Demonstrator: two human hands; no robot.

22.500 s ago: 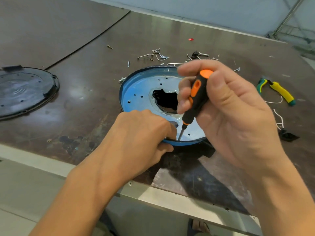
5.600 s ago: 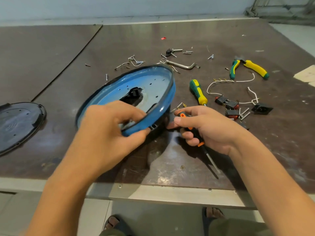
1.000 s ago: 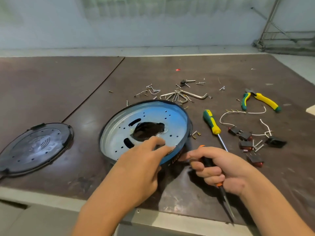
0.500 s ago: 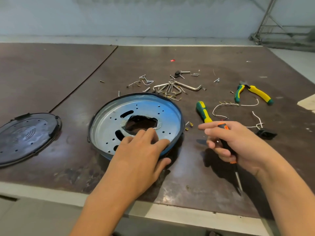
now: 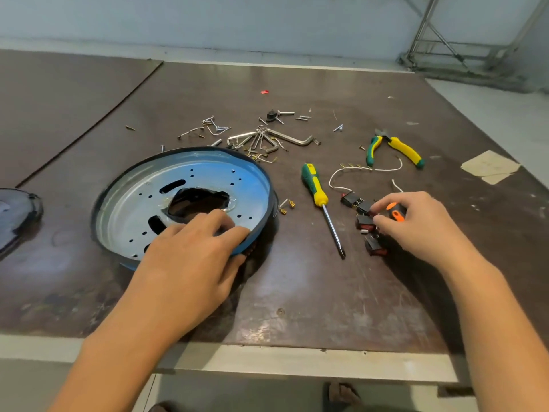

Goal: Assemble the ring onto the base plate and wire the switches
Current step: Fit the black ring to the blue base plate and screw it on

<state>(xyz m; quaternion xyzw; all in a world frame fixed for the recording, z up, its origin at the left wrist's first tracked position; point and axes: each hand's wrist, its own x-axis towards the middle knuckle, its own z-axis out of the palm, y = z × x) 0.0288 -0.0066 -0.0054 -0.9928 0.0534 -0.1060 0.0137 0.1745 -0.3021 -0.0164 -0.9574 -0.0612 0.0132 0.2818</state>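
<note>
Black cover (image 5: 15, 215): it lay at the far left, well apart from our work.
Base plate (image 5: 208, 176): it lay flat on the table (image 5: 297, 292), with the dark ring (image 5: 190, 150) around its rim.
Left hand (image 5: 190, 263): open, with straight fingers pressing on the near side of the plate.
Green screwdriver (image 5: 315, 188): it lay unused between the plate and the switches (image 5: 364, 215).
Switches: a small group on the table with a white wire (image 5: 335, 179); we judged them not yet mounted.
Right hand (image 5: 416, 227): curled around the orange screwdriver (image 5: 396, 211), with the fingertips at the switches.
Advice: we judged it best to pinch one switch by its body, not its terminals, and to keep the wire from dragging the others.
</note>
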